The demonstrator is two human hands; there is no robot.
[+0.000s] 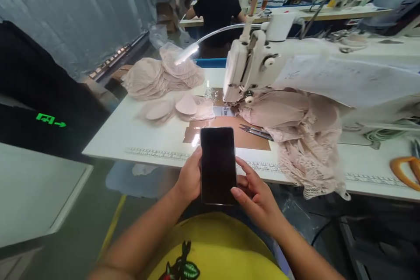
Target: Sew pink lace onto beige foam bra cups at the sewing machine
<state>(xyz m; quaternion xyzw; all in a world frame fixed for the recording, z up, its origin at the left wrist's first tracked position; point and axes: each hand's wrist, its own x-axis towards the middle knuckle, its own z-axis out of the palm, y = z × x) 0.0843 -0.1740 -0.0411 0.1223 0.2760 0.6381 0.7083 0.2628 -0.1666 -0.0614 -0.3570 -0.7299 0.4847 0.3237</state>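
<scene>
A black phone (218, 164) with a dark screen stands upright in front of me, held by both hands over my lap. My left hand (190, 177) wraps round its left edge. My right hand (254, 194) grips the right edge, thumb bent onto the lower screen. Beyond the phone lies the white sewing table (147, 138) with a white sewing machine (256, 63). Pink lace fabric (305, 140) is bunched under the machine and hangs over the table's front edge.
Small thread snips (256, 131) lie on a brown sheet (244, 133) by the needle. Pink bra cups (177, 107) and a pile of pink pieces (157, 76) sit at the table's left. Orange-handled scissors (407, 170) lie far right. Two people work at tables behind.
</scene>
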